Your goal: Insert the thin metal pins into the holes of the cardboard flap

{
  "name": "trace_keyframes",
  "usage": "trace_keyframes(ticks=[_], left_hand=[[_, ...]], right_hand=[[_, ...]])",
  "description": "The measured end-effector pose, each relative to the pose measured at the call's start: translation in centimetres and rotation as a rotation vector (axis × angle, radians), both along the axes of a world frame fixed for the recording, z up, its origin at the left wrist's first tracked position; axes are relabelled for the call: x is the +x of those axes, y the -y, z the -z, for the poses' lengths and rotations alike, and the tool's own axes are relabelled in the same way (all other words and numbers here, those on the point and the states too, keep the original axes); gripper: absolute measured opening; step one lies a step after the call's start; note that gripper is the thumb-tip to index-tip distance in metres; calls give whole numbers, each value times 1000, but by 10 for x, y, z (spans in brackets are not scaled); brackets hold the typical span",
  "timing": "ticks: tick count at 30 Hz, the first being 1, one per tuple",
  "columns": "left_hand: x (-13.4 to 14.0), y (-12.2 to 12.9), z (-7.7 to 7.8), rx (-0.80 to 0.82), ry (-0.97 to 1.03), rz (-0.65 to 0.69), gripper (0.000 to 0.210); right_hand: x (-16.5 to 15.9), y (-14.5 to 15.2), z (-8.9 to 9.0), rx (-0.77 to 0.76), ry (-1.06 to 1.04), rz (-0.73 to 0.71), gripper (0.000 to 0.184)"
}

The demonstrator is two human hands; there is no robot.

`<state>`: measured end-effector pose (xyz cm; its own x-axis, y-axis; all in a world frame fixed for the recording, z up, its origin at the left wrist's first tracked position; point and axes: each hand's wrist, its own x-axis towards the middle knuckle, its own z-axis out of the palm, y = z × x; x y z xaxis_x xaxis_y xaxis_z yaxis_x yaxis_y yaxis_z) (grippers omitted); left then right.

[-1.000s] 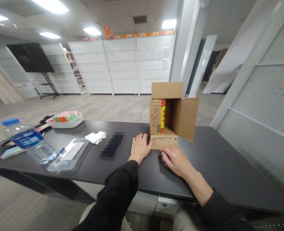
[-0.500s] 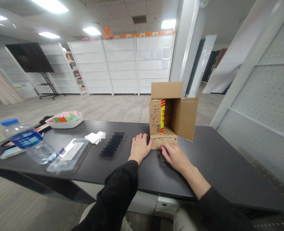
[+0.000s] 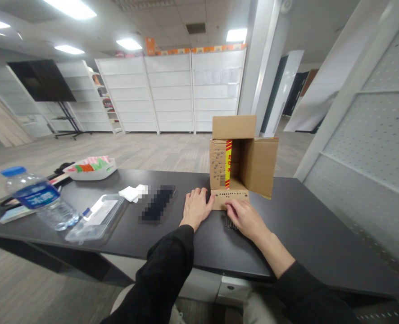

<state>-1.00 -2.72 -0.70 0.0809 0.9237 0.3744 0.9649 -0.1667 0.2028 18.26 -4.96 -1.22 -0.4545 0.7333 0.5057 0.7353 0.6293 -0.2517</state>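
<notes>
A cardboard box (image 3: 262,164) stands on the dark table with its opening toward me and its flaps spread. Its lower flap (image 3: 219,205) points my way and carries a row of small dark holes or screw heads. My left hand (image 3: 196,207) lies flat on the table, thumb against the flap's left edge, fingers stretched out. Over the flap's front edge, my right hand (image 3: 247,218) has thumb and index finger pinched together; whatever is between them is too small to make out. Several dark screws (image 3: 230,222) lie partly hidden below that hand.
Left of my hands are a blurred-out phone (image 3: 158,204), white tissue (image 3: 130,193), a clear plastic case (image 3: 98,218) and a water bottle (image 3: 39,198). A white tray (image 3: 91,174) with colourful contents sits farther back. A perforated panel (image 3: 371,148) stands on the right.
</notes>
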Motion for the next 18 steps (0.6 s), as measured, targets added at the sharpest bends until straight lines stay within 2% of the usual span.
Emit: trace_keyframes(ticks=[11,18], left_hand=[[0,0,0,-3,2,6,42],[0,1,-1,-7,5,7,41]], right_hand=[[3,-5,11,-74,-128,-72,17],[2,-5,12,-84,-121,-92,13]])
